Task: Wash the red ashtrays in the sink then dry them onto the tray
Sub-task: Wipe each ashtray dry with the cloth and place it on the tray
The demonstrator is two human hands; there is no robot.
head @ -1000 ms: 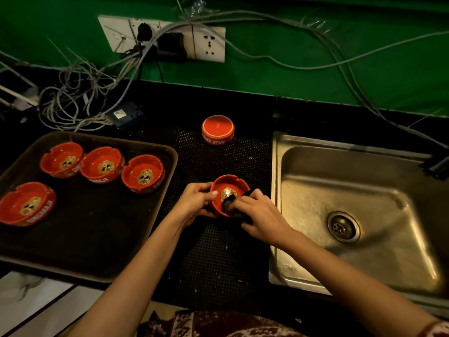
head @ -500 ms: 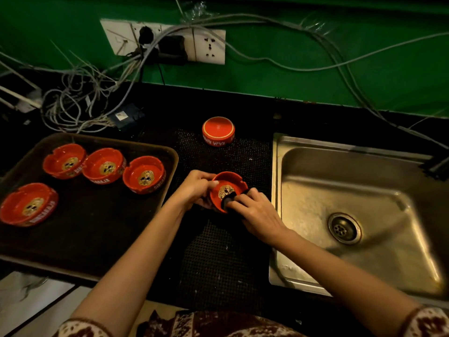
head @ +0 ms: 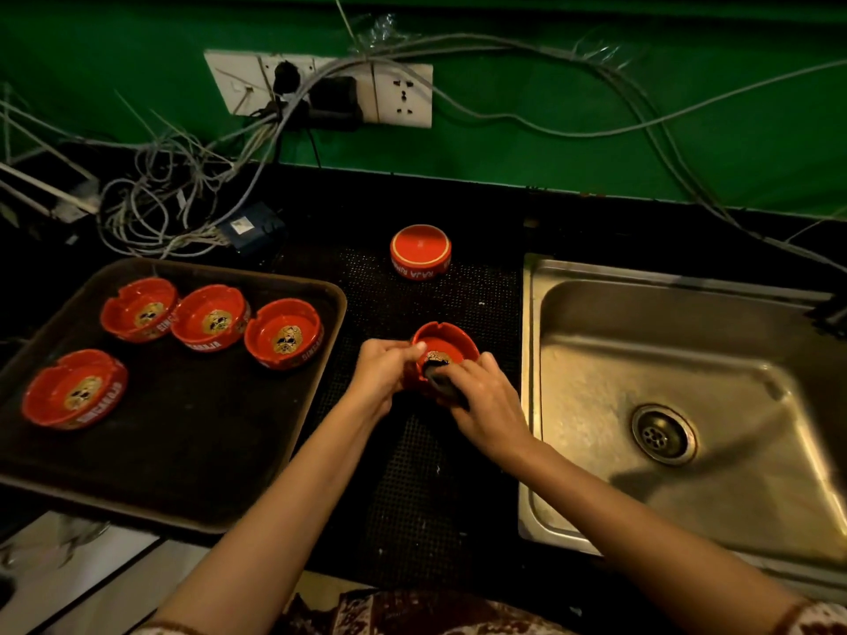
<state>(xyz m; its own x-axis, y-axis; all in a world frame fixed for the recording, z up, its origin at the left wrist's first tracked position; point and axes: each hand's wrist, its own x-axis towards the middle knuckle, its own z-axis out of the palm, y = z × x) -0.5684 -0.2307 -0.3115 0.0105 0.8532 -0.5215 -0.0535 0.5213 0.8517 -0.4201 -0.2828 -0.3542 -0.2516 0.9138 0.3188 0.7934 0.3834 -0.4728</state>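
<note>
1. We judge the main risk to be a slip; the red ashtray (head: 443, 350) is held tilted above the black mat (head: 426, 474), and if it is wet and smooth it could twist out of the grip and knock against the table, or against the sink (head: 531, 341) rim just right of our right hand.
2. A second risk is missing spots; the dark cloth (head: 437, 375) covers only the near part of the bowl, so the far wall and the notched rim could stay damp when the ashtray goes to the tray (head: 321, 387).
3. A crowded set-down is also possible; four ashtrays (head: 211, 319) already sit upright on the tray, left of our left hand, three in a row and one nearer us, so a careless placement could bump the closest one.
4. The left hand (head: 382, 373) is closed on the ashtray's left wall, thumb over the rim, fingers hidden beneath.
5. The right hand (head: 486, 401) is curled around the dark cloth, pressing it inside the bowl; the fingertips are tucked under, so we cannot tell how tightly.
6. One more ashtray (head: 420, 252) rests upside down on the mat, beyond both hands; we judge it not yet dried.
</note>
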